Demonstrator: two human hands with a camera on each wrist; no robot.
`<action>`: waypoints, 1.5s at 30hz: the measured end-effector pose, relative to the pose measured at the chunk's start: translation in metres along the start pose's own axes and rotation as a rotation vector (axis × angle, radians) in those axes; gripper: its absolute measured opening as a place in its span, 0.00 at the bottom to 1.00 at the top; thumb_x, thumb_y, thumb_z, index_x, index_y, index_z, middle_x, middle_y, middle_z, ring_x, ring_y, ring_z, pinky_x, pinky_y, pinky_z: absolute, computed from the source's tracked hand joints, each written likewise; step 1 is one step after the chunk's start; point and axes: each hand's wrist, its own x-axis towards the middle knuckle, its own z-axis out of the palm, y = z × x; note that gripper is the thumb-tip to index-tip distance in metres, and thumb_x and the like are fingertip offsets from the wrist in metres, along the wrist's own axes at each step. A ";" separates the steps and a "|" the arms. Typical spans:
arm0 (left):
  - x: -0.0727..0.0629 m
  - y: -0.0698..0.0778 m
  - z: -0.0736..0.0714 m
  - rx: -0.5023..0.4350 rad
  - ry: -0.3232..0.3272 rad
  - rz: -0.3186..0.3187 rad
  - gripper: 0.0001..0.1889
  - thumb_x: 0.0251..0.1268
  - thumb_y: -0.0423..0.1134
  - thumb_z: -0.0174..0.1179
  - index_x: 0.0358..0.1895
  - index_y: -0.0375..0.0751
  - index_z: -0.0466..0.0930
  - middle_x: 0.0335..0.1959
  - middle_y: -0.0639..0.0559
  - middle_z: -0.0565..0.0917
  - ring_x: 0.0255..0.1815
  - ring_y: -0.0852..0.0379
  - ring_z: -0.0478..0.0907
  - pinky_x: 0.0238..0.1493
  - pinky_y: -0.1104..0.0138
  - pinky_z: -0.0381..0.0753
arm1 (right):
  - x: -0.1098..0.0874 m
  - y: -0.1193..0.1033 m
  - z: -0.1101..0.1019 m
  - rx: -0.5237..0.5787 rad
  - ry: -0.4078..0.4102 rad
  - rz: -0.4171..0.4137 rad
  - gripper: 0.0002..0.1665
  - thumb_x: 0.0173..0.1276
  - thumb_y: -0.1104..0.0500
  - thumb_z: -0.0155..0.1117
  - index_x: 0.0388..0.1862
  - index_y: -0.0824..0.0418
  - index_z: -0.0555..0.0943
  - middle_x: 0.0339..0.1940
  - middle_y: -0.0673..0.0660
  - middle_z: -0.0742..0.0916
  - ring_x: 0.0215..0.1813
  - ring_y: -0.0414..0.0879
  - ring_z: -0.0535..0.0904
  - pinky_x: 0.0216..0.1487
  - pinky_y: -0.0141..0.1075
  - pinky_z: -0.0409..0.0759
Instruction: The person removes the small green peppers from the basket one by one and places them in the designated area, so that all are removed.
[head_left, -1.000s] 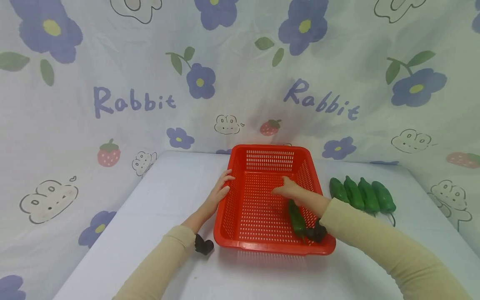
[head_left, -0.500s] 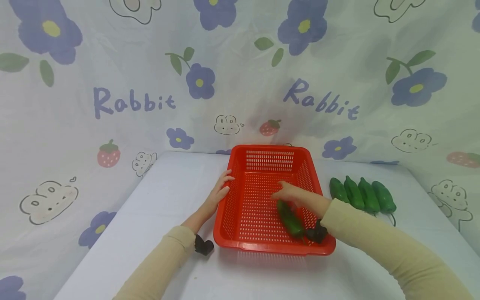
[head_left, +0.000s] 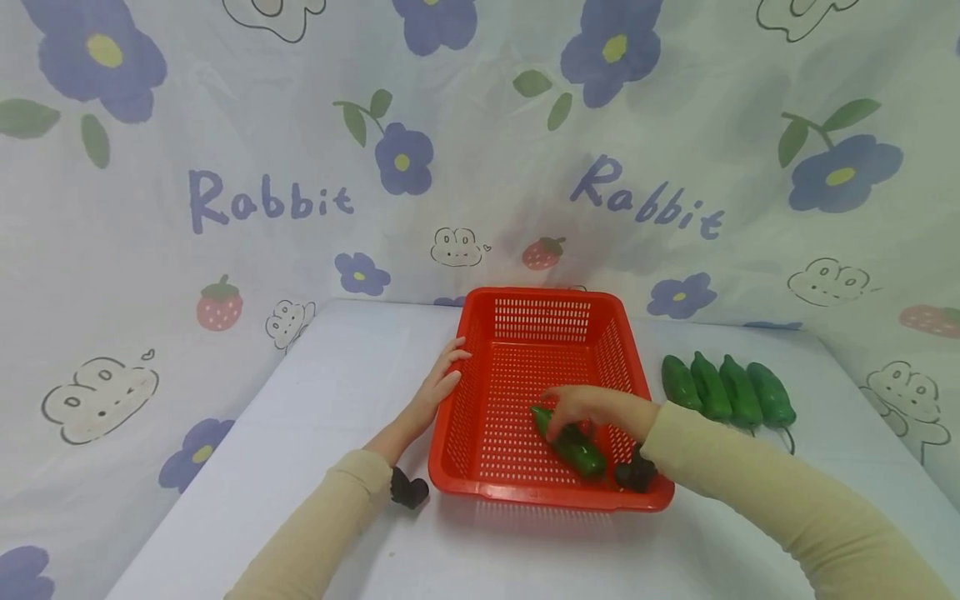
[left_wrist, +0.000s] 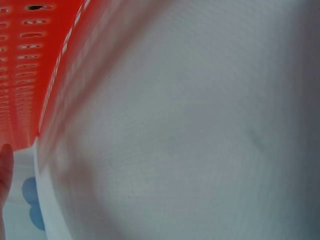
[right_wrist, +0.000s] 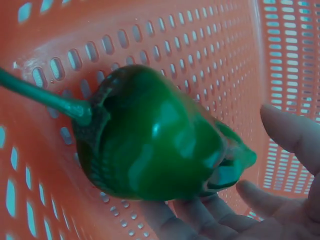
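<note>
A red plastic basket (head_left: 551, 497) with slotted walls stands on the white table. My left hand (head_left: 438, 383) rests on its left rim with the fingers extended; one fingertip (left_wrist: 5, 162) shows at the edge of the left wrist view. Inside the basket lies a green pepper (head_left: 577, 454), slanted, its stem end toward me. My right hand (head_left: 588, 408) reaches down over it. In the right wrist view, the pepper (right_wrist: 150, 145) hides some fingertips, the fingers (right_wrist: 200, 215) lie fairly straight along it, and another digit (right_wrist: 287, 130) stands apart from it.
Several green peppers (head_left: 738, 396) lie in a row to the right of the basket. The dark wrist cameras sit below each hand, the right one (head_left: 636, 473) inside the basket's near corner. A patterned cloth wall (head_left: 465, 167) rises behind the table.
The pepper in the basket has turned, its far tip swinging left while its stem end stays near me. My right hand has lowered onto it. My left hand has stayed on the rim.
</note>
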 end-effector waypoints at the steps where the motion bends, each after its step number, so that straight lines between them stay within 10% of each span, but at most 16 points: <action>1: 0.001 -0.004 -0.001 0.002 0.001 0.002 0.20 0.65 0.31 0.37 0.59 0.25 0.55 0.72 0.38 0.41 0.70 0.39 0.42 0.63 0.45 0.58 | 0.000 0.000 0.001 -0.018 -0.005 0.000 0.45 0.48 0.65 0.70 0.66 0.53 0.64 0.54 0.62 0.74 0.46 0.57 0.75 0.41 0.54 0.78; 21: 0.004 -0.013 -0.002 -0.025 0.002 -0.006 0.22 0.66 0.35 0.38 0.61 0.29 0.55 0.73 0.42 0.40 0.70 0.42 0.45 0.62 0.46 0.61 | -0.001 -0.003 0.017 -0.204 0.021 0.017 0.45 0.49 0.68 0.70 0.67 0.52 0.65 0.47 0.60 0.75 0.42 0.53 0.75 0.38 0.48 0.81; 45: 0.004 -0.017 -0.004 -0.022 0.002 -0.009 0.21 0.66 0.37 0.39 0.60 0.31 0.56 0.73 0.45 0.41 0.67 0.42 0.49 0.59 0.48 0.66 | -0.003 -0.003 0.007 -0.129 0.009 -0.054 0.45 0.45 0.67 0.69 0.65 0.56 0.65 0.50 0.62 0.74 0.43 0.56 0.75 0.32 0.49 0.81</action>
